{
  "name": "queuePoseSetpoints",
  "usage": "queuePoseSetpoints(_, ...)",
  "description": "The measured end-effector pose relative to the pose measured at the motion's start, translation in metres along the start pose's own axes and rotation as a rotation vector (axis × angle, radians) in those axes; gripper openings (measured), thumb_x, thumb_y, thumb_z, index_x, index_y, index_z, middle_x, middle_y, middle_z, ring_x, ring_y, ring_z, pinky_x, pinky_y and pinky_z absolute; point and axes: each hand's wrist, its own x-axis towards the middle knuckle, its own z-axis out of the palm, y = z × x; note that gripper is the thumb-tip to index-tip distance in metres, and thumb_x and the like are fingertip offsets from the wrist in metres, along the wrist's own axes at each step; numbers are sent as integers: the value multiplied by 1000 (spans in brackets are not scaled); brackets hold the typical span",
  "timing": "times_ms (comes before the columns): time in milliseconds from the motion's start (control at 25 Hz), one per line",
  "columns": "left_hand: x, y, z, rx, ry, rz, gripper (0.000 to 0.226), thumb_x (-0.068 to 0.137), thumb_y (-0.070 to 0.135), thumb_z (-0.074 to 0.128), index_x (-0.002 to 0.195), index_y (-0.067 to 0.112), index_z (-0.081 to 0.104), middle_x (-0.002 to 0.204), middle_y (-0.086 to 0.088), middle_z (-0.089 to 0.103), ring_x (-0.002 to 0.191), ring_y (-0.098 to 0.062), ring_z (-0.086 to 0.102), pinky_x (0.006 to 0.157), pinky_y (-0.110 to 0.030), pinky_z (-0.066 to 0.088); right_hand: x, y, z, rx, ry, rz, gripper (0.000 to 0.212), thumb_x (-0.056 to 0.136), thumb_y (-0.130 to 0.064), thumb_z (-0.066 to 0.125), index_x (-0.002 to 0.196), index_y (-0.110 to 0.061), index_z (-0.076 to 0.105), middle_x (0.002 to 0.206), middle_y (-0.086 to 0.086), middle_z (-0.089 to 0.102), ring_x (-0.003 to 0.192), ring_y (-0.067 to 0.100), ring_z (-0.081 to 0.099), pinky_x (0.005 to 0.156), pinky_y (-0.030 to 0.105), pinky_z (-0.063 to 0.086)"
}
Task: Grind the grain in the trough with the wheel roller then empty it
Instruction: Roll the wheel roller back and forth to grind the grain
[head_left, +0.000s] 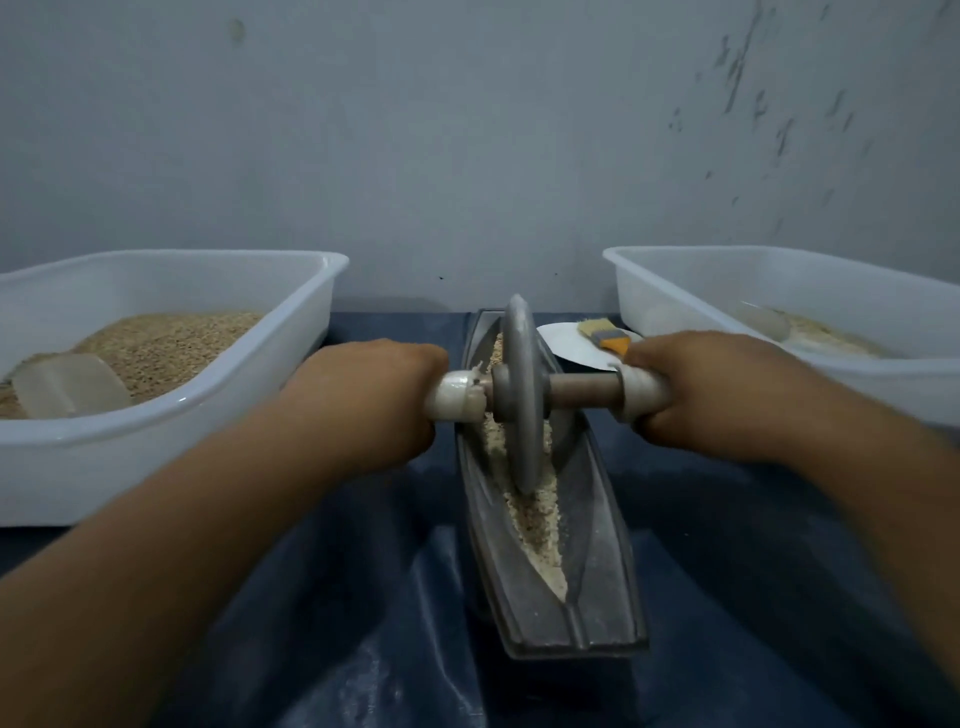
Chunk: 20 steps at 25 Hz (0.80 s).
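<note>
grain (530, 512) in trough (597, 540), mid desk | wheel (519, 395) upright in trough on grain | left hand (374, 395), right hand (717, 395): fingers curled round axle handles | 2 tubs: left (171, 447) holds grain, right (779, 280) | brush (605, 335) on plate (569, 345)

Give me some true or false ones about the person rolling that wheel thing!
1. Both hands grip the roller's handles. True: left hand, right hand.
2. The wheel roller lies in the left tub. False: it stands in the trough.
3. The trough holds crushed grain. True.
4. The brush sits inside the trough. False: it rests on the white plate.
5. The left tub holds grain. True.
</note>
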Motion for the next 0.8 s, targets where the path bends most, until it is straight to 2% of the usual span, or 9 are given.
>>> queuePoseSetpoints(120,-24,-4,-17,-94,-176,96,19,66,33,64,79,37,50,72,11,60,62,-4,57,59,-26,49,-27,5,-29,45,-223,-86,40,52,-61,66,90,-50,61,76,-21,65,63,0,62,57,30,53)
queuePoseSetpoints(200,-35,-7,-25,-179,-255,121,33,55,45,60,87,47,52,77,21,63,60,-1,62,57,-27,54,-37,5,-38,1,-193,-143,51,46,-69,58,94,-52,60,75,-25,65,61,-3,62,52,31,54)
queuePoseSetpoints(280,-32,-6,-22,-197,-256,86,32,56,46,60,87,47,53,74,17,65,59,-3,63,59,-30,56,-31,1,-35,-19,-156,-134,51,46,-70,56,92,-50,61,74,-24,64,62,-2,61,52,31,52)
queuePoseSetpoints(400,-16,3,-2,-49,-5,-3,17,75,36,63,79,33,46,74,9,59,69,-11,58,63,-30,46,-10,-8,-8,-13,29,-51,29,64,-52,67,90,-40,61,78,-13,66,69,6,61,57,30,44)
queuePoseSetpoints(480,-5,10,8,57,159,-29,16,85,36,57,85,30,42,83,8,56,72,-14,49,56,-29,31,5,-10,13,-40,188,23,23,80,-36,66,102,-34,62,94,-7,68,88,22,63,65,31,43)
queuePoseSetpoints(520,-1,12,10,79,191,-33,14,88,36,55,88,30,42,85,7,56,72,-14,46,52,-28,25,8,-11,18,-42,195,38,24,82,-33,65,106,-33,61,99,-3,68,92,25,62,68,31,44)
queuePoseSetpoints(600,1,10,8,60,139,-27,14,87,31,55,87,30,41,85,8,56,72,-13,46,51,-27,26,5,-8,9,-33,82,22,21,80,-33,66,100,-35,61,94,-7,68,85,18,62,66,30,46)
queuePoseSetpoints(680,-9,5,-1,-36,-4,27,18,79,27,61,80,33,43,78,10,56,70,-10,51,60,-28,40,-11,-2,-11,6,-106,-16,22,66,-47,68,86,-42,61,78,-13,65,68,6,61,58,29,47)
queuePoseSetpoints(800,-31,-2,-18,-168,-143,115,30,59,37,60,86,43,51,74,16,61,66,-2,59,63,-29,52,-37,0,-35,4,-210,-103,51,44,-69,55,93,-54,59,71,-25,64,58,-3,61,52,30,53)
